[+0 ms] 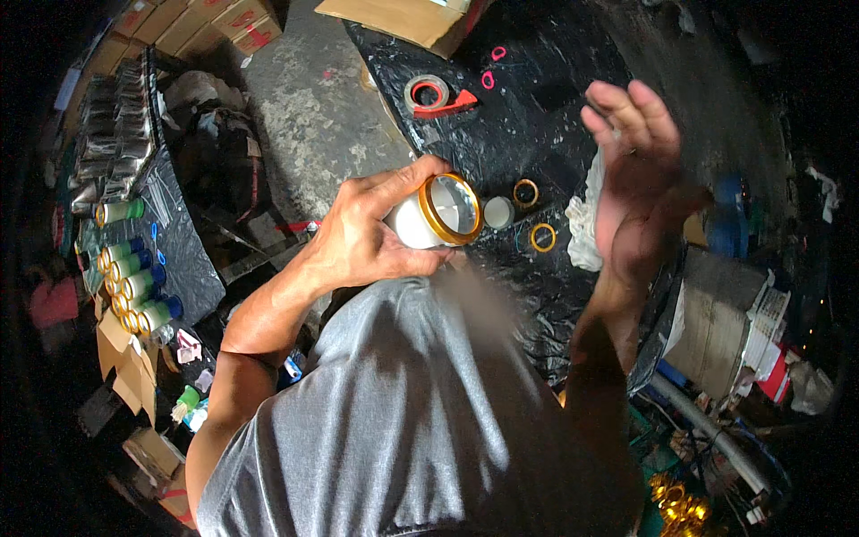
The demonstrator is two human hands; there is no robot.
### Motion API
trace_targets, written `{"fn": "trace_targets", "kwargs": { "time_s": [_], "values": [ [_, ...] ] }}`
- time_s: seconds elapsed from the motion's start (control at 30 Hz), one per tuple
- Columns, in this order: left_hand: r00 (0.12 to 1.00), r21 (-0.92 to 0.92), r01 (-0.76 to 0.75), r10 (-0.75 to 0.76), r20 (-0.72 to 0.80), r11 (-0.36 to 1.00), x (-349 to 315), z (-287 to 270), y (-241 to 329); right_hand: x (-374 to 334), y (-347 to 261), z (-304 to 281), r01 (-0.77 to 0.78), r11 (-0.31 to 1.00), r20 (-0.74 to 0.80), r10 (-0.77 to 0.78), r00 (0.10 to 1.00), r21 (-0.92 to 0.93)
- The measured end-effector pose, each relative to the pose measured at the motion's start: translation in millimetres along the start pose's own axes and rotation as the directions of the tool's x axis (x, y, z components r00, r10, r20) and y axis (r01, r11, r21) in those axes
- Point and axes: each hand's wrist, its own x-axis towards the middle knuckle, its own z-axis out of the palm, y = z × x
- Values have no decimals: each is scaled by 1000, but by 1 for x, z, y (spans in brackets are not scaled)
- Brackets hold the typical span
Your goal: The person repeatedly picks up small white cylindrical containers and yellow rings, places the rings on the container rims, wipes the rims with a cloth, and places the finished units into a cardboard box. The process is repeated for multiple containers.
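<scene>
My left hand (pixel 362 224) is wrapped round a white cylindrical jar (pixel 410 224) with a gold rim and a clear, window-like end. That end tilts up and to the right. Raised over the table's right side, my right hand (pixel 633 166) has its fingers stretched out and holds nothing; motion blurs part of it. A crumpled white cloth (pixel 583 234) lies beside and partly behind the right hand. Between the hands are a small white round piece (pixel 498 213) and two loose gold rings, the nearer gold ring (pixel 532 238) and the farther gold ring (pixel 516 199).
Black plastic (pixel 465 148) covers the table, bearing a red tape dispenser (pixel 456 105) and small pink loops (pixel 489 80). Several gold-rimmed jars (pixel 139 282) stand at left near an open carton (pixel 134 376). Cardboard boxes (pixel 201 31) are stacked far left; gold pieces (pixel 680 510) lie lower right.
</scene>
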Motion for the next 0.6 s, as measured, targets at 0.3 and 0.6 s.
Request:
{"fn": "trace_targets", "kwargs": {
  "time_s": [0.3, 0.6],
  "values": [
    [928, -621, 360, -336, 161, 697, 6, -1, 2, -22, 13, 39, 327, 901, 540, -131, 831, -285],
    [927, -921, 293, -311, 209, 255, -18, 19, -23, -17, 26, 57, 137, 963, 551, 15, 835, -234]
  ]
}}
